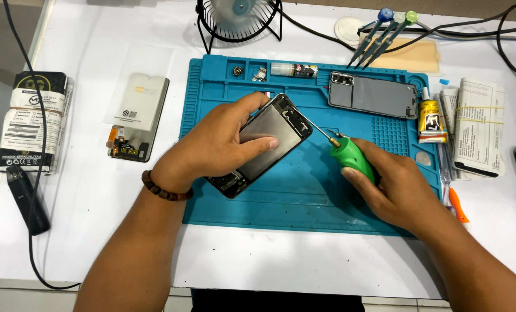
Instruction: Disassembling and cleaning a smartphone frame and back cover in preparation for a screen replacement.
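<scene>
My left hand (pixel 211 144) grips an opened phone body (pixel 272 136), tilted diagonally on the blue work mat (pixel 304 202), thumb lying across its grey inner plate. My right hand (pixel 393 188) is closed around a green-handled screwdriver (pixel 353 159). Its thin metal shaft points up-left and its tip touches the phone's right edge near the top corner.
A phone back frame (pixel 373 95) lies at the mat's top right, a small tube (pixel 295 70) and loose parts in the mat's upper trays. Glue tube (pixel 431 118), paper bundles (pixel 477 124), three screwdrivers (pixel 379 34), a black fan (pixel 240 20), a screen part (pixel 136 115) and a packet (pixel 32 121) surround the mat.
</scene>
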